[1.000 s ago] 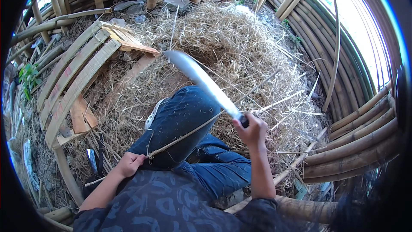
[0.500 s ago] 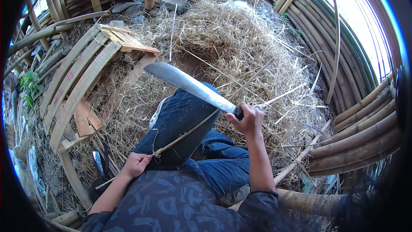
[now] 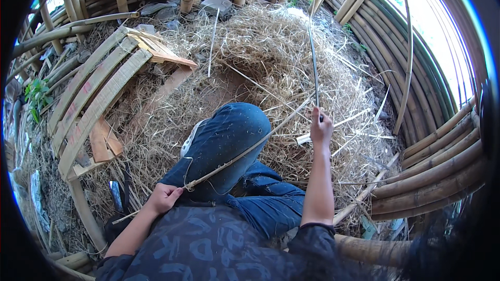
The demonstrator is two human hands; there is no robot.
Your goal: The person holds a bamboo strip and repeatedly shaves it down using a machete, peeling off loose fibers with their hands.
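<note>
I count one machete [image 3: 314, 67], edge-on, fisted in right hand [image 3: 321, 129]; one bamboo strip [image 3: 245, 151] pinched by left hand [image 3: 164, 198], 8 o'clock.

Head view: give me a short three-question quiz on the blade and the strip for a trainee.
1. True or false: the right hand holds a long blade edge-on to the camera.
2. What does the left hand grip? A) a hammer B) a thin bamboo strip C) a rope
3. Fill in: the bamboo strip lies across the person's raised ___.

Key: 1 true. 2 B. 3 knee.
</note>
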